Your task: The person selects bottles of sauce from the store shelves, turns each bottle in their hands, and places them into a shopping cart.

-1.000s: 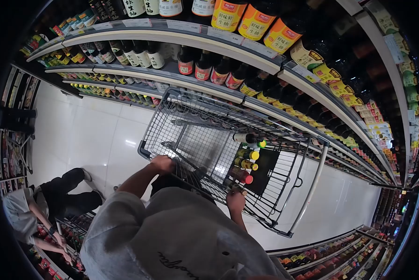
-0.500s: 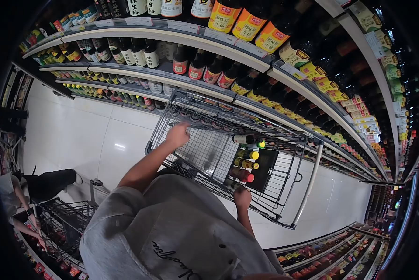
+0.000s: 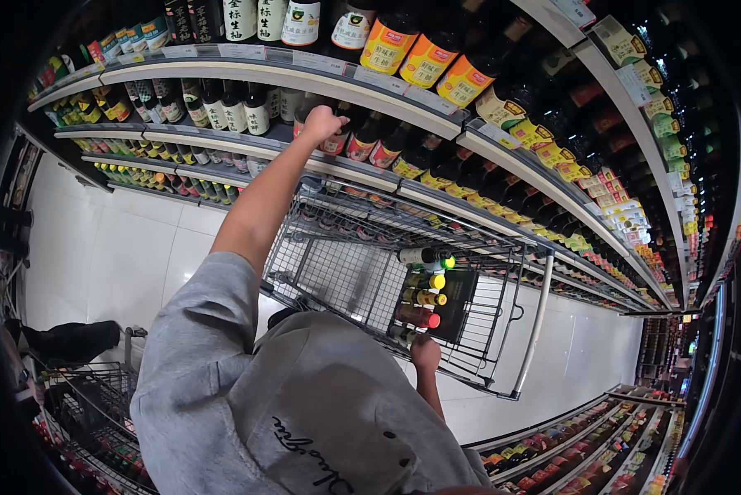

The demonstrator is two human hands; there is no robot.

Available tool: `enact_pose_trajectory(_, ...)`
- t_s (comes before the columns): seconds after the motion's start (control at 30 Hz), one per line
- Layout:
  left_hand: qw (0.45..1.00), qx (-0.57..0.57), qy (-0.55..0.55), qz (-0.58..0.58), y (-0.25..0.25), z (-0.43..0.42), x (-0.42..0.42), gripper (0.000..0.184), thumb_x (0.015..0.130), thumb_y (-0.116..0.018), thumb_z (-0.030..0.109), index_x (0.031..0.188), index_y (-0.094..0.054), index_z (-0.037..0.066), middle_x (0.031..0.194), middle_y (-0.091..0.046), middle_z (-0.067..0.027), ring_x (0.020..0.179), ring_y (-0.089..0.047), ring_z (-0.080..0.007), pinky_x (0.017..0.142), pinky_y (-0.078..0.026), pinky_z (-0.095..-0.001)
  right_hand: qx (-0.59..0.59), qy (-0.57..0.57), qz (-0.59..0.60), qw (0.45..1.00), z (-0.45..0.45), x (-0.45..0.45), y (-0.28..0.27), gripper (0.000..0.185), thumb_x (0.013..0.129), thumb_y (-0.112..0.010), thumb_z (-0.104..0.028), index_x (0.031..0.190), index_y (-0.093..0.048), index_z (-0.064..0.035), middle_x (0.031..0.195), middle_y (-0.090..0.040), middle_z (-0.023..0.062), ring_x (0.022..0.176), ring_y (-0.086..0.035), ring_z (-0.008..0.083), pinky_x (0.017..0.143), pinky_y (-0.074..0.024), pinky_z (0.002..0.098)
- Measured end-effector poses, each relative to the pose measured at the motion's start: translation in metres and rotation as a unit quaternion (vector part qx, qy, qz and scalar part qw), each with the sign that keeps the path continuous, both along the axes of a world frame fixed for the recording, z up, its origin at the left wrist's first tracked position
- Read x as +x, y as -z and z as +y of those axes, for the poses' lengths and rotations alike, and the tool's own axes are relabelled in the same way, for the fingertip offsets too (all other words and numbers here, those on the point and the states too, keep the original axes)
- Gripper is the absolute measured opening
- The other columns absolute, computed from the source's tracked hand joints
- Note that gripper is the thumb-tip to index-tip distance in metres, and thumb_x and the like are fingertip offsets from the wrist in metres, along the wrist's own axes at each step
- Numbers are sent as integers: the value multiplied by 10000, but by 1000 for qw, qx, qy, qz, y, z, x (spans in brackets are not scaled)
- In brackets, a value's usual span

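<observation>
My left hand [image 3: 321, 124] is at the shelf, over a row of dark bottles with red labels [image 3: 360, 148]. At least one finger points right at their necks; the hand covers part of the bottles, so contact is unclear. In front of me stands a wire shopping cart [image 3: 321, 272]. My right hand [image 3: 425, 353] is closed on its near side rim, close to the bottles inside. Several bottles lie in the cart, among them a red-capped bottle [image 3: 417, 317], a yellow-capped bottle [image 3: 426, 299] and a green-capped bottle [image 3: 426, 257].
Long shelves [image 3: 271, 70] of sauce bottles curve along the far side of the cart. Another shelf [image 3: 568, 445] runs at the lower right. A second cart [image 3: 90, 396] stands at the lower left beside a partly visible person. White floor tiles [image 3: 115, 247] lie between.
My left hand has moved up from over the cart to the red-labelled bottles on the shelf. My right hand stays at the cart's side. The view has shifted slightly.
</observation>
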State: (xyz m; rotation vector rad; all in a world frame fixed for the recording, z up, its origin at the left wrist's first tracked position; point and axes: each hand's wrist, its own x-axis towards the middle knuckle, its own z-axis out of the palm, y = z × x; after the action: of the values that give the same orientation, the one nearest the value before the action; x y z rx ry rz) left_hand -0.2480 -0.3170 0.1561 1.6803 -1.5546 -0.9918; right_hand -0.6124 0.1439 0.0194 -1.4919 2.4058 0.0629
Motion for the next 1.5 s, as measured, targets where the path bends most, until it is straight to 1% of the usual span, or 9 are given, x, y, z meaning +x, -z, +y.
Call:
enact_pose_trajectory(0.1,998,32,53,3,19,-28,3,319,774,-665,267,809,-682,-50,784,-680,-191,680,-658,-230,649,-506,-339,-5,7,0,1000,2,0,2,242,809,-527,-273,812,-656,-68,756,-651,199,722,-642,376,638,-512,479)
enact_pose_trajectory(0.23,992,97,76,-35,43,-56,2,442,832,-554,471,856,-709,58,767,-704,-43,756,-664,-170,720,-499,-288,-2,17,0,1000,-2,6,-11,261,821,-509,-278,811,-644,-55,766,-651,204,736,-641,380,657,-513,481)
enact_pose_trajectory(0.4,990,82,97,-67,38,-49,2,460,822,-560,484,856,-706,49,755,-702,-57,717,-667,-180,706,-503,-290,21,39,1,999,-4,7,-10,221,783,-536,-252,840,-642,-67,775,-647,203,741,-639,380,665,-513,475)
enact_pose_trajectory(0.47,995,52,74,-37,19,-30,3,359,813,-642,310,933,-666,-28,764,-684,-171,653,-664,-219,601,-515,-326,21,40,-1,999,-4,7,-9,222,784,-536,-254,839,-642,-67,775,-647,203,743,-639,381,666,-513,476)
enact_pose_trajectory(0.77,998,32,53,-23,11,-19,4,388,805,-641,280,845,-649,-106,741,-675,-187,617,-651,-238,602,-499,-343,6,40,-7,999,-3,9,-13,267,834,-482,-266,806,-630,-45,777,-646,214,751,-631,397,676,-500,501)
enact_pose_trajectory(1.17,979,-107,0,-175,55,-42,-8,373,796,-543,330,663,-684,12,688,-655,-187,766,-643,-359,771,-482,-430,-15,93,0,996,-1,12,-13,216,765,-542,-230,826,-667,-65,796,-643,199,745,-640,369,665,-518,470)
enact_pose_trajectory(1.23,987,-60,13,-145,21,-5,-19,278,776,-571,247,825,-673,-7,866,-645,-226,852,-617,-398,807,-464,-460,-15,91,-1,996,-1,13,-12,219,766,-538,-234,819,-661,-60,792,-642,202,745,-639,370,660,-516,471)
enact_pose_trajectory(1.3,956,-180,-172,-155,7,31,-35,337,756,-584,139,1058,-567,-10,1087,-554,-220,964,-573,-401,834,-454,-459,-11,94,-4,995,0,11,-10,224,776,-533,-241,822,-654,-57,805,-640,203,749,-639,369,661,-514,472)
enact_pose_trajectory(1.5,960,-275,-41,-20,17,57,-59,412,760,-598,97,1135,-468,-11,1133,-493,-188,1044,-520,-383,857,-442,-430,-20,111,11,994,2,12,-5,218,786,-531,-241,821,-661,-69,813,-637,200,742,-643,361,662,-514,468)
